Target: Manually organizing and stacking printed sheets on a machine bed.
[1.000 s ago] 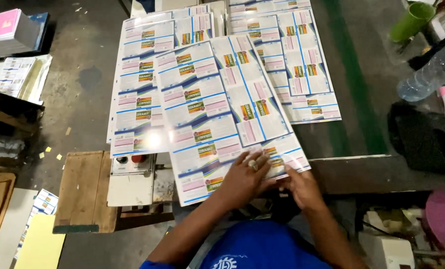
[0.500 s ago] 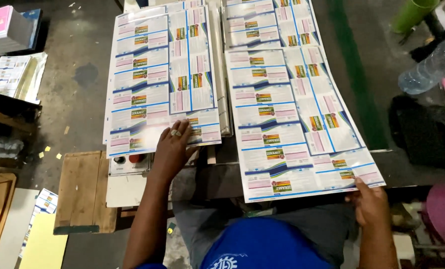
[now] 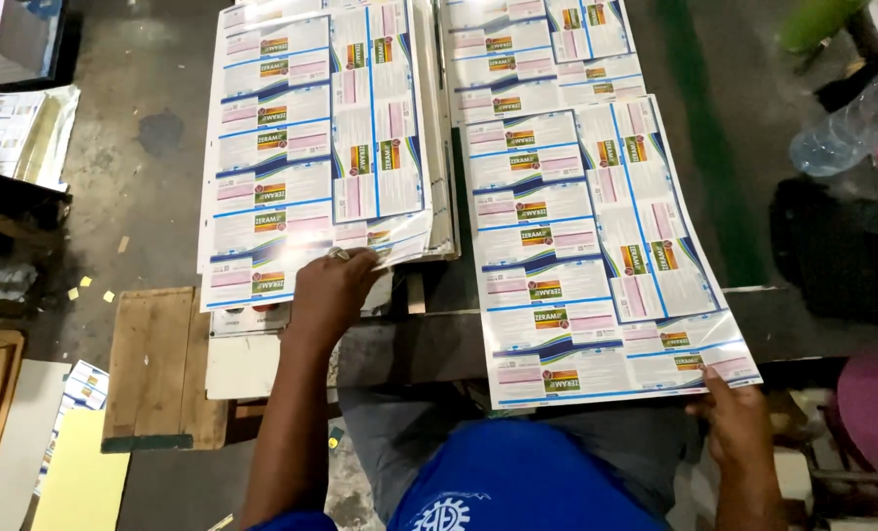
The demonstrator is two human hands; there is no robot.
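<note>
Left hand [image 3: 329,293], fingers spread flat, palm down on near edge of left stack of printed label sheets [image 3: 316,147]. Right hand [image 3: 737,425] pinching near right corner of single glossy label sheet [image 3: 596,256], held out over right stack [image 3: 542,49] and table edge [image 3: 429,344]. Wooden board [image 3: 153,364] at lower left; clear plastic bottle [image 3: 852,123] at far right.

Glossy printed sheet [image 3: 596,265], flat, overhanging table edge [image 3: 439,339]

The left hand [image 3: 333,290] presses the left stack of printed sheets [image 3: 311,147]; the right hand [image 3: 739,428] grips a loose sheet [image 3: 596,256] at its near corner.
</note>
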